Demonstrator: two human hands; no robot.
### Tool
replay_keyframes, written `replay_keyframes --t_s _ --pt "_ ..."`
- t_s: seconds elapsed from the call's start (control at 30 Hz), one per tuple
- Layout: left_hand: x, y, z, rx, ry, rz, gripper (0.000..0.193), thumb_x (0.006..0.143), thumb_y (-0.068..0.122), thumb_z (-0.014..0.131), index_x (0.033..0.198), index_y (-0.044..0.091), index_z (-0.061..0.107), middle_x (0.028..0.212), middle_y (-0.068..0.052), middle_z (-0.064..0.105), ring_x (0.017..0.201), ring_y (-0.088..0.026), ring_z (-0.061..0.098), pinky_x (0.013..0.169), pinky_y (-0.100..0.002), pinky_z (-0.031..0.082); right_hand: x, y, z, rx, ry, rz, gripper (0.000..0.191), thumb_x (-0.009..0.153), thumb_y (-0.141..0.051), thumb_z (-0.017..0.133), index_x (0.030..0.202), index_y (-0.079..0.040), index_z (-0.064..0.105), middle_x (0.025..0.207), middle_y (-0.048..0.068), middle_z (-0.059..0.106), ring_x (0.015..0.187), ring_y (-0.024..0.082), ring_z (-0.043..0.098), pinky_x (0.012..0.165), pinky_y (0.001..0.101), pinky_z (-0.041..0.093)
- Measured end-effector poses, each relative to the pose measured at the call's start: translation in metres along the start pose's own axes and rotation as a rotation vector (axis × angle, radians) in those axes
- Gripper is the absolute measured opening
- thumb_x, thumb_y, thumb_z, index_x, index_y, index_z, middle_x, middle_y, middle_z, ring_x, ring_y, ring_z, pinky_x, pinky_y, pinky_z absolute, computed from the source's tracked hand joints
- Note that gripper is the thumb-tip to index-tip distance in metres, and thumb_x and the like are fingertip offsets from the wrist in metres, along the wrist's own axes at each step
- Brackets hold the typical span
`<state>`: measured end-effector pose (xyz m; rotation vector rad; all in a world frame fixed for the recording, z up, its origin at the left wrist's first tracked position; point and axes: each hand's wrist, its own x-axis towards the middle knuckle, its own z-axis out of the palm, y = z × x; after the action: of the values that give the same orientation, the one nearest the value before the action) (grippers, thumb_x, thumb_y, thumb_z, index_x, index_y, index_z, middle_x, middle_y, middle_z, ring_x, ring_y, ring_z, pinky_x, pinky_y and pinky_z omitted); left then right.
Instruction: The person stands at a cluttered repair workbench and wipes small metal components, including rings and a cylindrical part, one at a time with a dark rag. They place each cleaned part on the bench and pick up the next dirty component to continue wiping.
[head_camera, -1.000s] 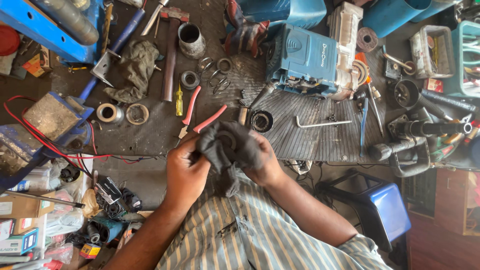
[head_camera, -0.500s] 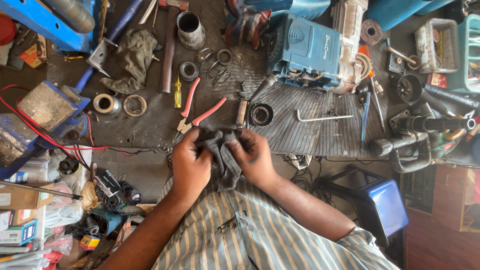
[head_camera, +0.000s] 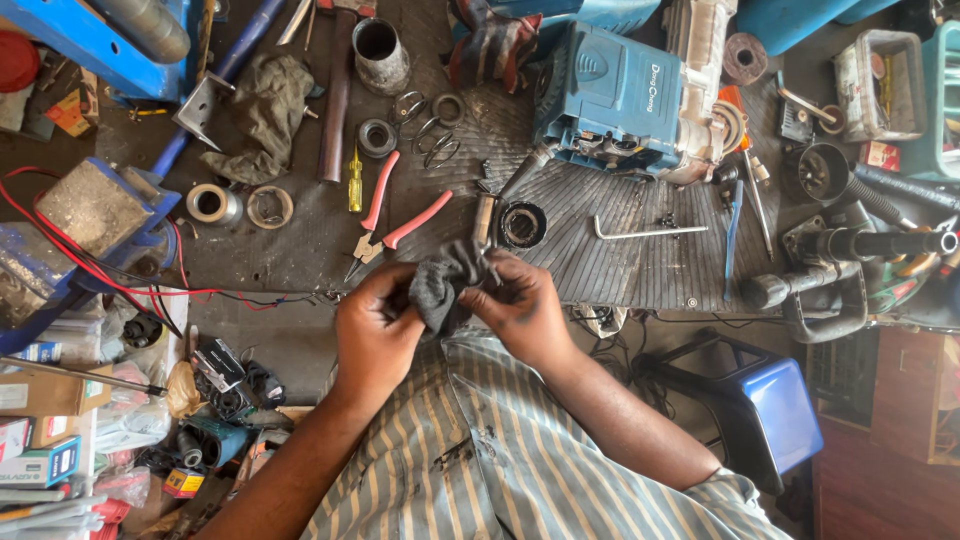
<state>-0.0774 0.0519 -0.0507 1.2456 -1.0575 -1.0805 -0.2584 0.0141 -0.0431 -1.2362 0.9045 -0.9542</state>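
**Both hands closed on a dark rag at the tabletop's near edge**

The left hand (head_camera: 375, 325) and the right hand (head_camera: 520, 310) meet in front of the person's striped shirt (head_camera: 470, 470), each with fingers curled tight around a dark grey rag (head_camera: 440, 285). The rag is bunched between the two hands, held just above the near edge of the tabletop (head_camera: 290, 240); whether anything is wrapped inside it cannot be told.

Just beyond the left hand lie red-handled pliers (head_camera: 395, 215), their handles spread and pointing away from the person. Left of them a small yellow screwdriver (head_camera: 355, 182) lies on the tabletop. Beyond the right hand a black ring-shaped part (head_camera: 522, 224) sits on a ribbed rubber mat (head_camera: 620, 250), and a hex key (head_camera: 645, 232) lies farther right on the same mat. A blue power tool (head_camera: 620, 90) rests at the far end of the mat.

At the far left a grey-green cloth (head_camera: 265, 115) lies crumpled, with a steel sleeve (head_camera: 210, 203) and a flat ring (head_camera: 270, 207) nearer the person. Red wire (head_camera: 100, 280) runs along the left side. A blue stool (head_camera: 760, 400) stands to the person's right, below the tabletop.
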Motion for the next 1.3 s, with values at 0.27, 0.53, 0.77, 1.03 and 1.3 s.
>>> replay_keyframes --t_s 0.27,0.53,0.77,1.03,1.3 --pt "-0.012 0.009 0.004 0.359 -0.031 0.135 0.005 0.090 -0.001 0.065 0.093 0.002 0.066 0.077 -0.014 0.068 0.067 -0.019 0.072 0.062 -0.031 0.052 -0.017 0.034 -0.002 -0.516 0.089 -0.290 0.025 0.104 -0.018 0.065 0.088 0.001 0.063 0.077 0.010 0.060 0.068 0.019 0.059 0.063 0.0344 0.047" --pt "-0.011 -0.003 -0.005 0.130 -0.019 0.156 0.021 0.097 -0.004 0.059 0.117 -0.001 0.061 0.095 -0.010 0.073 0.086 -0.014 0.074 0.076 -0.028 0.056 -0.004 0.045 0.016 0.655 0.200 0.272 0.020 0.109 -0.016 0.056 0.111 0.003 0.063 0.089 0.005 0.071 0.074 0.012 0.065 0.068 0.0285 0.055" --pt "-0.016 -0.010 -0.022 0.149 0.044 0.120 0.023 0.091 -0.008 0.065 0.113 -0.003 0.065 0.099 -0.007 0.074 0.089 -0.010 0.070 0.079 -0.025 0.055 -0.002 0.030 0.021 0.815 0.098 0.611 0.039 0.092 -0.014 0.070 0.125 0.000 0.056 0.094 0.008 0.073 0.076 0.014 0.071 0.066 0.0293 0.058" --pt "-0.011 0.006 -0.044 0.402 -0.038 0.224 0.015 0.086 -0.007 0.067 0.101 -0.003 0.069 0.093 -0.010 0.068 0.083 -0.018 0.069 0.076 -0.028 0.053 -0.005 0.045 0.022 0.927 -0.209 0.601 0.035 0.101 -0.030 0.073 0.115 0.001 0.065 0.087 0.008 0.070 0.063 0.012 0.064 0.050 0.0252 0.044" --pt "-0.005 -0.005 -0.083 -0.040 -0.112 0.082 0.017 0.096 -0.007 0.060 0.110 -0.004 0.068 0.110 -0.007 0.070 0.099 -0.015 0.066 0.091 -0.028 0.052 0.008 0.027 0.054 0.369 -0.129 0.427 0.023 0.096 -0.017 0.075 0.107 0.002 0.069 0.082 0.003 0.067 0.059 0.009 0.053 0.049 0.0251 0.038"
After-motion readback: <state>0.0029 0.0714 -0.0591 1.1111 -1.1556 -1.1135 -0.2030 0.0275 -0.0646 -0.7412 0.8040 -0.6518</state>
